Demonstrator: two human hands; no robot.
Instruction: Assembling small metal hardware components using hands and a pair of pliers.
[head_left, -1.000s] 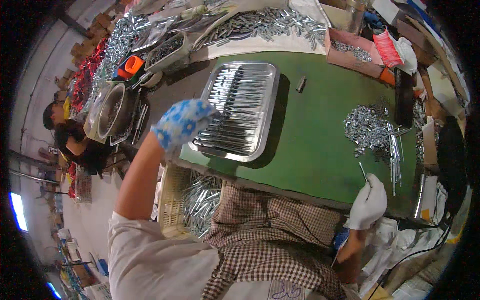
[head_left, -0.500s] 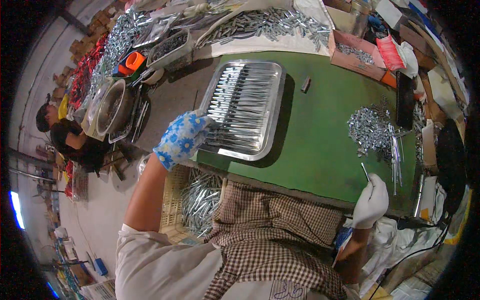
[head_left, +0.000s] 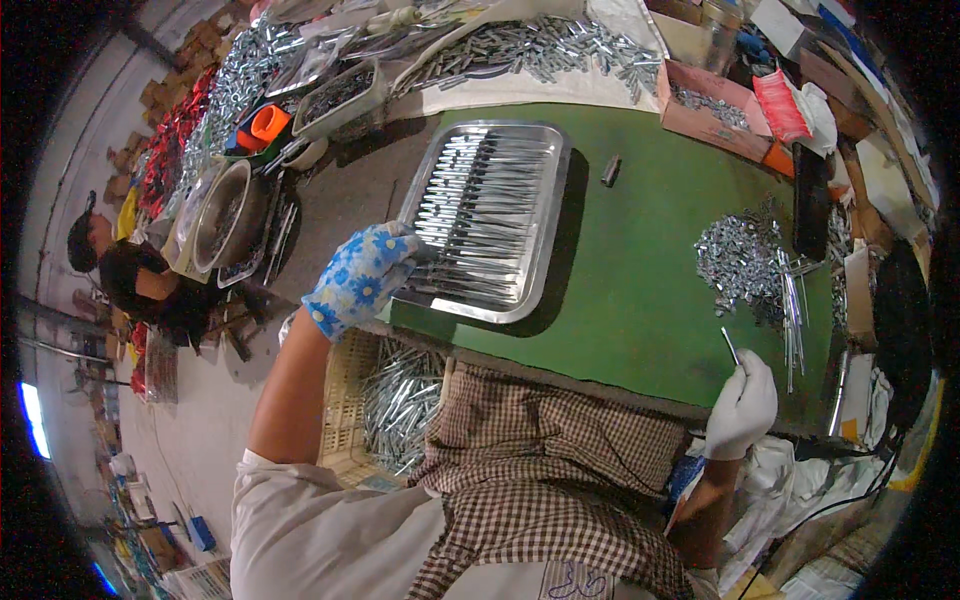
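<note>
A shiny rectangular metal tray (head_left: 550, 215) lies on the green work mat, with rows of thin metal rods (head_left: 480, 205) side by side in it. My left hand (head_left: 362, 275), in a white glove with blue flowers, is closed at the tray's near left edge, by the ends of the lowest rods. Its fingertips are partly hidden, so what they hold cannot be made out. At the lower right, my white-gloved right hand (head_left: 742, 405) pinches a thin metal rod (head_left: 729, 345) that points up and left. Beyond it lie a heap of small metal parts (head_left: 740, 260) and several longer rods (head_left: 792, 330).
A small dark metal piece (head_left: 611, 170) lies right of the tray. A pink box (head_left: 715, 108) of small parts stands at the back right. Left are a round bowl (head_left: 230, 215) and a bin (head_left: 340, 100). Below the table edge sits a basket (head_left: 345, 400) of rods. Another person (head_left: 135, 270) is far left.
My left hand has shifted very slightly left along the tray's edge. My right hand and its rod are nearly unmoved. The person at far left has leaned a little.
</note>
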